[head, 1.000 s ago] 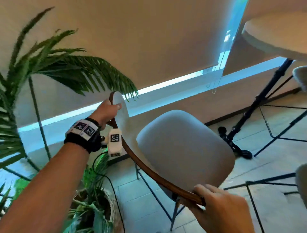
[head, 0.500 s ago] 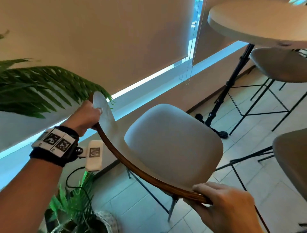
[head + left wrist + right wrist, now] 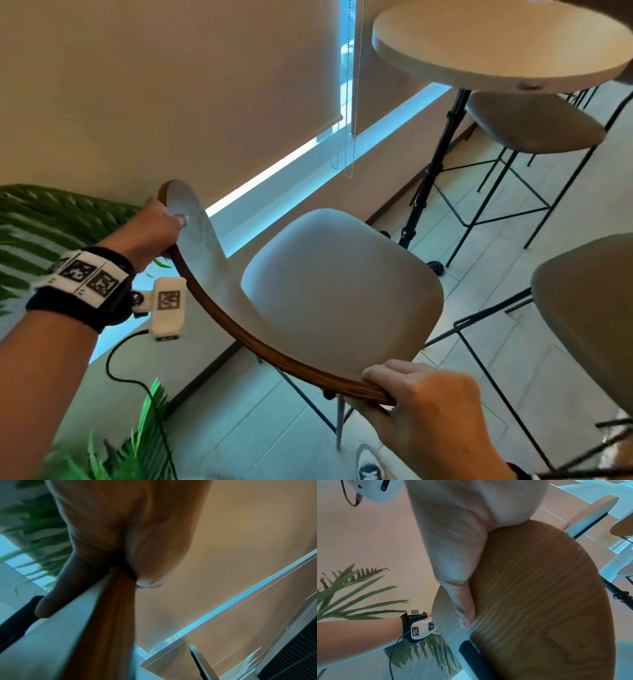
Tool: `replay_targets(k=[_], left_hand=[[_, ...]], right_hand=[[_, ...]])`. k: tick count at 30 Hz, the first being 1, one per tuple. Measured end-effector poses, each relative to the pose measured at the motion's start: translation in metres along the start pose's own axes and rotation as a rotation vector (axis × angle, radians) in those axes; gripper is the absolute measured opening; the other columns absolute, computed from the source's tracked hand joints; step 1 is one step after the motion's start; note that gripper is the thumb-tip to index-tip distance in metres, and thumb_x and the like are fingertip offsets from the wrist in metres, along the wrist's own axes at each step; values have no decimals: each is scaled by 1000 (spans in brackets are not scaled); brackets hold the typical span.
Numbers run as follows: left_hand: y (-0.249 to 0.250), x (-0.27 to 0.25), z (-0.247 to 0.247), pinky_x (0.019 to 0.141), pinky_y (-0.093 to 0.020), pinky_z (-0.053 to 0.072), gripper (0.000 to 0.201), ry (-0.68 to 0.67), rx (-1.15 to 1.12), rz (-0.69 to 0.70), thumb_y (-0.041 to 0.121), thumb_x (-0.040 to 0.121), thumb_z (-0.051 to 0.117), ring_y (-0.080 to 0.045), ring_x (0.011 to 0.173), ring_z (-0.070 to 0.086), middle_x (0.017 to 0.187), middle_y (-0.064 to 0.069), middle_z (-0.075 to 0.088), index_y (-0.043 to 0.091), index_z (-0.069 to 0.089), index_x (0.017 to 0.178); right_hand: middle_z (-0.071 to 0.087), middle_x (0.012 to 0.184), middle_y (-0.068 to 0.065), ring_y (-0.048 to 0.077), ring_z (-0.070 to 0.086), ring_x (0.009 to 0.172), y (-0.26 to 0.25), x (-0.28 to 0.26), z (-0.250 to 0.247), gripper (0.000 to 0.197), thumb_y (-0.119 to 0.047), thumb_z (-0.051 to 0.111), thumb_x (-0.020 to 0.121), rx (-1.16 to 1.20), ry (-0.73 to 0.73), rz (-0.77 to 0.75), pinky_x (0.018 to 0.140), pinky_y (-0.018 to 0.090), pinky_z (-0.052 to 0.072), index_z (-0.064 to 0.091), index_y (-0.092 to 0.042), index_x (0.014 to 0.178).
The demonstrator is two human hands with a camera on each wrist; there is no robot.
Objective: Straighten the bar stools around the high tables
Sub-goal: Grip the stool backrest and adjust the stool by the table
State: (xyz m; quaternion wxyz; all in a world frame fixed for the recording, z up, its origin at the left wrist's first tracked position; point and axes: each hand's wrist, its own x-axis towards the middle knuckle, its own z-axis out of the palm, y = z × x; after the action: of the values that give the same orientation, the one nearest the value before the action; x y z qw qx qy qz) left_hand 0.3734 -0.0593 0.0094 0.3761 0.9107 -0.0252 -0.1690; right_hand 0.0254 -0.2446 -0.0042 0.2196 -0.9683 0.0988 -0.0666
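A bar stool [image 3: 342, 291] with a grey padded seat, a curved wooden backrest [image 3: 239, 329] and thin black legs stands in front of me. My left hand [image 3: 154, 229] grips the far left end of the backrest, thumb on its grey inner face. My right hand [image 3: 418, 404] grips the near right end, fingers curled over the wooden rim. In the right wrist view the fingers [image 3: 460, 601] lie against the backrest's wood-grain outer side [image 3: 539, 601]. The left wrist view shows fingers [image 3: 72, 582] wrapped around the rim [image 3: 106, 615]. A round high table [image 3: 496, 44] stands at the upper right.
Two more grey stools stand near the table, one under it [image 3: 534, 126] and one at the right edge [image 3: 589, 308]. A palm plant [image 3: 51, 219] crowds the left side. A window with roller blinds [image 3: 171, 85] and bead chains runs behind. The floor is tiled.
The stool, held by both hands, has come closer to the high table, which now fills more of the upper right. The plant has slid off toward the left.
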Motion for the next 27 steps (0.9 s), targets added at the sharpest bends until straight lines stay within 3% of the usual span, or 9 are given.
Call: replay_targets(k=[3,5,7,9,12,16,21,27], left_hand=[[14,14,5,53,-31,40,42,1,49,15,21,99,49,-23,66,51,79,-13,48,-15,48,119],[22,23,8,52,-32,41,49,-17,65,29,22,97,51,-24,63,51,76,-12,47,-20,44,121],[29,35,12,50,-31,42,42,-30,68,39,22,94,53,-26,61,53,76,-15,50,-17,48,107],[38,44,19,41,-25,41,27,-21,108,47,19,96,52,-24,56,51,72,-14,48,-7,44,94],[52,54,29,30,-16,34,22,-1,165,83,15,98,50,-21,51,45,65,-11,44,0,44,82],[64,66,36,29,-16,33,29,-4,177,123,12,97,50,-21,45,43,60,-9,43,3,45,70],[78,75,44,29,-17,35,19,-11,171,111,15,99,49,-22,50,46,62,-9,43,-2,46,91],[90,86,51,28,-17,34,20,10,210,132,14,98,49,-23,49,46,62,-11,44,-2,48,86]], right_hand=[[58,56,-24,-5,46,41,10,11,-1,27,-65,64,72,-2,21,20,57,0,6,71,-39,70],[59,58,-25,-5,48,42,18,18,-1,28,-66,61,71,2,11,39,55,-1,10,71,-39,73],[60,60,-25,-4,49,43,27,24,0,29,-66,62,72,-1,-2,47,51,0,19,71,-39,76],[61,60,-25,-2,50,44,35,30,1,29,-65,66,71,5,-1,45,49,2,28,72,-38,77],[61,61,-24,-1,50,44,46,39,-1,29,-65,66,70,4,3,45,47,4,31,72,-37,77],[59,58,-22,1,49,43,56,50,-3,32,-67,62,74,-3,11,47,45,5,29,71,-37,77],[59,59,-22,-1,48,44,68,63,-8,34,-68,58,76,-10,52,36,53,1,12,69,-37,77],[61,62,-23,-1,50,46,82,75,-8,42,-71,48,81,15,50,4,49,3,32,70,-36,80]])
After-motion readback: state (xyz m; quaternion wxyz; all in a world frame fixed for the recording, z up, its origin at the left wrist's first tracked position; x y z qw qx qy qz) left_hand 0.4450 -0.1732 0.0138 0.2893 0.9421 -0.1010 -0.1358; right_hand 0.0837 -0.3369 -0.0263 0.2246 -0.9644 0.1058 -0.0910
